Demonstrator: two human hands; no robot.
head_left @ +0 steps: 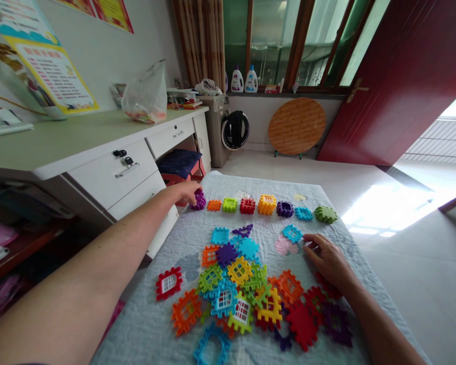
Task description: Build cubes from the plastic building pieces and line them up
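Note:
At the far left corner of the cloth-covered table, my left hand (190,191) has its fingers round the side of a stack of purple interlocking building tiles (199,199). My right hand (327,257) is low over the right side, fingers loosely bent and apart, with nothing seen in it. Just beyond its fingertips lies a blue window tile (292,233). A row of sorted tiles runs along the back: orange (214,205), lime (230,205), red (247,206), yellow (267,205), dark purple (285,209), blue (303,213) and green (326,214). Mixed tiles (239,271) lie heaped nearer me.
A white desk (91,167) with a plastic bag (146,96) stands along the left. A stool (180,165) is tucked by it. Beyond the table are a washing machine (216,126), a round wooden tabletop (297,125) and a red door (395,86).

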